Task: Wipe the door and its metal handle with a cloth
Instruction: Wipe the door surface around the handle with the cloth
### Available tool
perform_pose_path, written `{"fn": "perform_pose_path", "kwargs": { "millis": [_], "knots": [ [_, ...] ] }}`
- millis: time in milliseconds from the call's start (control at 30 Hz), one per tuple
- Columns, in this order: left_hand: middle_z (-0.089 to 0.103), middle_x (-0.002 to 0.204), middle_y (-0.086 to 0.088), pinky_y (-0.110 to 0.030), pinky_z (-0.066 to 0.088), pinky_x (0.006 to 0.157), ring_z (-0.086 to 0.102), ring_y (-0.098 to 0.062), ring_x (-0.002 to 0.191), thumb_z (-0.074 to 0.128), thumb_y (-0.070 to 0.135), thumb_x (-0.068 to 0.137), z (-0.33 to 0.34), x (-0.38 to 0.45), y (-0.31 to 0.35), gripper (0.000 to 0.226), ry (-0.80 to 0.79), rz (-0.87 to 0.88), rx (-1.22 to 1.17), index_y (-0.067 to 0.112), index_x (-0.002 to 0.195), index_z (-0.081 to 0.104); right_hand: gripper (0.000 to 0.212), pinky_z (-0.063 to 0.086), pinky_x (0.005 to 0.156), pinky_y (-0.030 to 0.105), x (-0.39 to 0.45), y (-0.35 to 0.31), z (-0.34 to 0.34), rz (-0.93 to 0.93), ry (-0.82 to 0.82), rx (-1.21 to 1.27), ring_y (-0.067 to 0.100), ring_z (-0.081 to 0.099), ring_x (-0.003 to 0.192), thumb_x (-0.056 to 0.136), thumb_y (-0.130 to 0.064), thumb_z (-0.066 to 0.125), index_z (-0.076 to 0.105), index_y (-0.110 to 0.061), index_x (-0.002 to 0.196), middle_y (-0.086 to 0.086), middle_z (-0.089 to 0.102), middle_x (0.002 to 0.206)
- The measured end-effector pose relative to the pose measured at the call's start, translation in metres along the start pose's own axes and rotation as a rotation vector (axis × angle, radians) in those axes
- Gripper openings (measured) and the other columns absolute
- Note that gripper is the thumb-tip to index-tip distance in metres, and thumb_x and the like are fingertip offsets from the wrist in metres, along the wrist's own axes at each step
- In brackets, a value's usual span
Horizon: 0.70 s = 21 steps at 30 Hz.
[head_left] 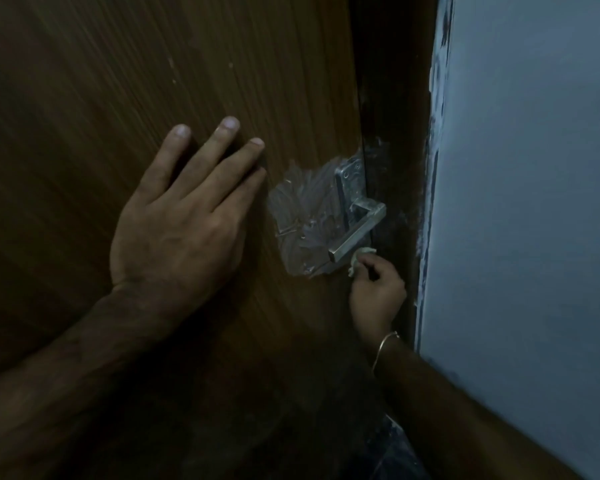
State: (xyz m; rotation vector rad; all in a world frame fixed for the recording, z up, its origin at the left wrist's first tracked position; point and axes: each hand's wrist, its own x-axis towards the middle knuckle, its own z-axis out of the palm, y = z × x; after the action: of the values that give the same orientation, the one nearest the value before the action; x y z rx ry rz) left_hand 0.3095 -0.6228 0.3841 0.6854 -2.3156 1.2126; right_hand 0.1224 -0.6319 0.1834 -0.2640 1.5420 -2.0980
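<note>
Dim light: left hand [179,216] flat, fingers spread, on the brown wood-grain door [101,81]; right hand [376,294] pinches a small crumpled white cloth [359,259], mostly hidden in its fingers, at the tip of the silver metal lever handle [357,233], wrinkled clear plastic film [302,216] behind it.

Door [136,74]: dark brown wood-grain, fills left and centre, dimly lit. Metal handle [359,230]: silver lever on plate near door's right edge, lever angled down-left, crinkled clear plastic film behind it. Cloth [360,259]: small white wad, bunched, touching lever's lower end, just beneath it.
</note>
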Motion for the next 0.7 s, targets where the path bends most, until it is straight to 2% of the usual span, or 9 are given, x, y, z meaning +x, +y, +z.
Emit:
{"fn": "perform_pose_path", "kwargs": {
  "millis": [100, 167, 233, 333, 433, 467, 567, 667, 700],
  "knots": [
    [0.045, 0.152, -0.011, -0.054, 0.02, 0.119, 0.029, -0.029, 0.148, 0.04, 0.02, 0.104, 0.001, 0.0, -0.001, 0.037, 0.004, -0.001, -0.015, 0.005, 0.133, 0.058, 0.023, 0.037, 0.065, -0.008, -0.005, -0.003, 0.0, -0.029, -0.011, -0.01, 0.009, 0.058, 0.098, 0.09, 0.0, 0.063, 0.071, -0.007, 0.11, 0.005, 0.068, 0.113],
    [0.045, 0.152, -0.012, -0.054, 0.02, 0.119, 0.03, -0.03, 0.148, 0.041, 0.02, 0.104, 0.001, 0.0, -0.001, 0.037, 0.012, 0.003, -0.009, 0.005, 0.133, 0.058, 0.022, 0.041, 0.07, -0.003, -0.005, -0.005, 0.0, -0.074, -0.025, -0.051, 0.006, 0.058, 0.097, 0.089, -0.001, 0.064, 0.071, -0.009, 0.108, 0.003, 0.068, 0.112],
    [0.045, 0.152, -0.012, -0.054, 0.019, 0.12, 0.03, -0.03, 0.148, 0.041, 0.02, 0.104, 0.001, 0.0, 0.0, 0.037, 0.015, 0.001, -0.004, 0.005, 0.133, 0.058, 0.022, 0.04, 0.071, 0.002, -0.008, -0.011, -0.001, -0.091, -0.019, -0.12, 0.008, 0.059, 0.099, 0.09, -0.003, 0.063, 0.071, -0.009, 0.109, 0.004, 0.068, 0.114],
    [0.045, 0.152, -0.011, -0.053, 0.018, 0.12, 0.029, -0.029, 0.148, 0.04, 0.021, 0.104, 0.002, 0.0, 0.001, 0.037, 0.003, 0.002, -0.006, 0.006, 0.133, 0.059, 0.021, 0.041, 0.075, 0.004, -0.02, -0.007, -0.005, -0.171, -0.078, -0.212, 0.006, 0.058, 0.101, 0.09, -0.005, 0.064, 0.07, -0.013, 0.109, -0.003, 0.065, 0.113],
    [0.044, 0.153, -0.011, -0.053, 0.017, 0.121, 0.028, -0.029, 0.148, 0.037, 0.023, 0.104, -0.001, 0.0, 0.0, 0.039, -0.013, -0.004, -0.011, 0.006, 0.133, 0.058, 0.021, 0.051, 0.092, 0.023, -0.038, -0.006, -0.008, -0.151, -0.114, -0.256, 0.009, 0.059, 0.105, 0.09, -0.004, 0.063, 0.07, -0.014, 0.107, -0.002, 0.065, 0.114],
    [0.044, 0.153, -0.011, -0.053, 0.016, 0.121, 0.027, -0.029, 0.148, 0.037, 0.023, 0.105, -0.001, 0.0, 0.0, 0.039, -0.021, 0.003, -0.015, 0.006, 0.133, 0.058, 0.021, 0.051, 0.092, 0.024, -0.043, -0.005, -0.008, -0.131, -0.1, -0.241, 0.01, 0.059, 0.105, 0.091, -0.005, 0.063, 0.07, -0.014, 0.108, -0.001, 0.065, 0.115],
    [0.044, 0.153, -0.011, -0.052, 0.016, 0.121, 0.027, -0.029, 0.148, 0.037, 0.024, 0.105, -0.002, 0.0, 0.0, 0.039, -0.031, 0.011, -0.015, 0.007, 0.133, 0.058, 0.02, 0.051, 0.08, 0.012, -0.062, -0.005, -0.003, -0.23, -0.197, -0.225, 0.001, 0.061, 0.098, 0.089, -0.004, 0.065, 0.07, -0.018, 0.102, -0.007, 0.065, 0.109],
    [0.046, 0.152, -0.01, -0.053, 0.019, 0.12, 0.03, -0.029, 0.148, 0.04, 0.023, 0.105, -0.002, -0.001, 0.001, 0.037, -0.015, 0.006, 0.002, 0.008, 0.132, 0.059, 0.02, 0.052, 0.085, 0.019, -0.067, -0.01, -0.002, -0.185, -0.137, -0.224, 0.006, 0.062, 0.099, 0.088, -0.002, 0.065, 0.071, -0.014, 0.104, -0.002, 0.066, 0.109],
    [0.046, 0.152, -0.01, -0.053, 0.02, 0.12, 0.03, -0.029, 0.148, 0.041, 0.023, 0.104, -0.002, -0.001, 0.001, 0.036, -0.016, 0.016, 0.002, 0.008, 0.132, 0.059, 0.02, 0.051, 0.083, 0.016, -0.069, -0.01, -0.001, -0.179, -0.128, -0.22, 0.007, 0.062, 0.099, 0.089, -0.002, 0.065, 0.071, -0.013, 0.104, -0.002, 0.065, 0.109]
  ]
}}
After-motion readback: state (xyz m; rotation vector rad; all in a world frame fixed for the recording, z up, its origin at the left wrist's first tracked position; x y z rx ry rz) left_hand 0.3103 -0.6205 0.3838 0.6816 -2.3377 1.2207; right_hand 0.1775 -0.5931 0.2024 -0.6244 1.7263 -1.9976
